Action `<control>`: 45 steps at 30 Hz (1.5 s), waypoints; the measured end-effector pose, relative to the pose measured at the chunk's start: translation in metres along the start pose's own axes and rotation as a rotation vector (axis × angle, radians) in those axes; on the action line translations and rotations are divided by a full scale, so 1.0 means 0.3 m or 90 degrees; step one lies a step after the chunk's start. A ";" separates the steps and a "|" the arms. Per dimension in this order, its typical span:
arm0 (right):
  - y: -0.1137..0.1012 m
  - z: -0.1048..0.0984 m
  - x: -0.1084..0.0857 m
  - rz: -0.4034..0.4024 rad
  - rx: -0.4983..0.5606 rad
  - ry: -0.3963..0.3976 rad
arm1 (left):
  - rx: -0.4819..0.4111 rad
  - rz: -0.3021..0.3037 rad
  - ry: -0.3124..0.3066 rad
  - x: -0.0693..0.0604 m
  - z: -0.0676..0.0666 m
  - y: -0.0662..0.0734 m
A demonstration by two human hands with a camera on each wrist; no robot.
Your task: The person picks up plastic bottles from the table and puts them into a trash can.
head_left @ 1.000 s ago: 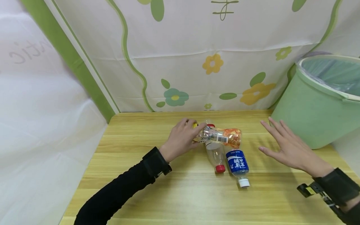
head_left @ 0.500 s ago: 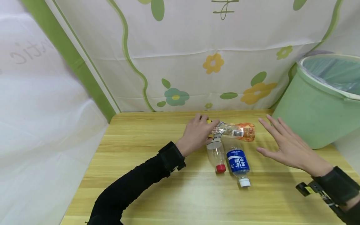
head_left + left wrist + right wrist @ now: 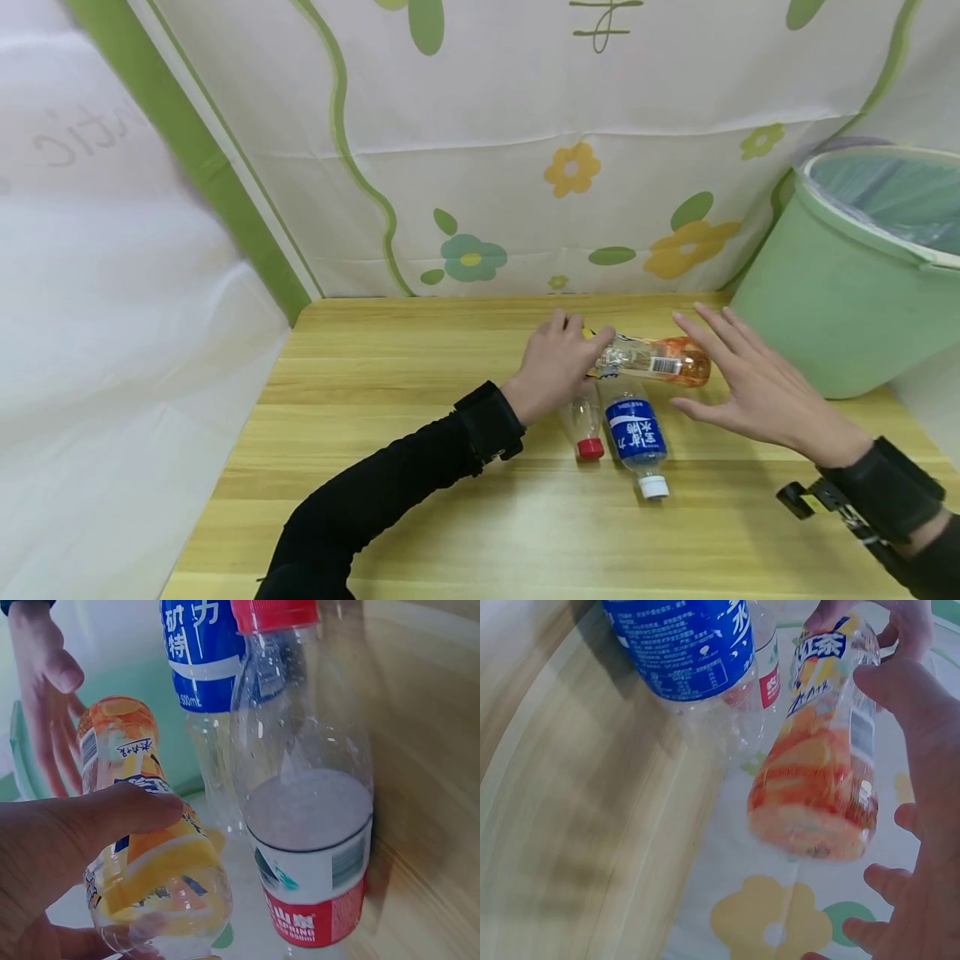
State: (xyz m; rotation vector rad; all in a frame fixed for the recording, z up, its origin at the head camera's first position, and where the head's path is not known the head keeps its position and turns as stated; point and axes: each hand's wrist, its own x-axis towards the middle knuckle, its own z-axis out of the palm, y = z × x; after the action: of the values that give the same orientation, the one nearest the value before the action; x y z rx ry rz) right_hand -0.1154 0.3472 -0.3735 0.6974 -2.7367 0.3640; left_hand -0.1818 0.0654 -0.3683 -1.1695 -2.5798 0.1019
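Note:
My left hand (image 3: pixel 557 364) grips an orange-and-yellow labelled plastic drink bottle (image 3: pixel 651 358) near its cap end. The bottle is held sideways above the table, its base pointing right. Close to that base, my right hand (image 3: pixel 765 387) is spread with straight fingers and holds nothing. Below the held bottle lie a red-capped clear bottle (image 3: pixel 583 421), partly covered by the left hand, and a blue-labelled bottle (image 3: pixel 636 433) with a white cap. In the left wrist view the left thumb lies across the yellow part of the label (image 3: pixel 161 859).
A light green bin (image 3: pixel 847 292) with a clear plastic liner stands at the right of the wooden table (image 3: pixel 420 517). Behind the table hangs a white cloth (image 3: pixel 480 100) printed with flowers and vines. Each wrist wears a black strap with a small camera.
My left hand has carried the labelled drink bottle to the right, off the red-capped one and toward the right hand. The right hand has shifted slightly left.

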 end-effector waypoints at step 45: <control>-0.016 0.060 -0.001 -0.124 -0.002 0.036 | -0.051 0.088 0.058 -0.090 0.030 0.030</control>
State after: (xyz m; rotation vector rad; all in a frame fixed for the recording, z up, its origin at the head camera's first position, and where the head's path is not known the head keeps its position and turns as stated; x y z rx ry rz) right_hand -0.1168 0.3376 -0.3894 0.9286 -2.5870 0.3287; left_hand -0.1612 0.0517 -0.3853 -1.3475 -2.4433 -0.0241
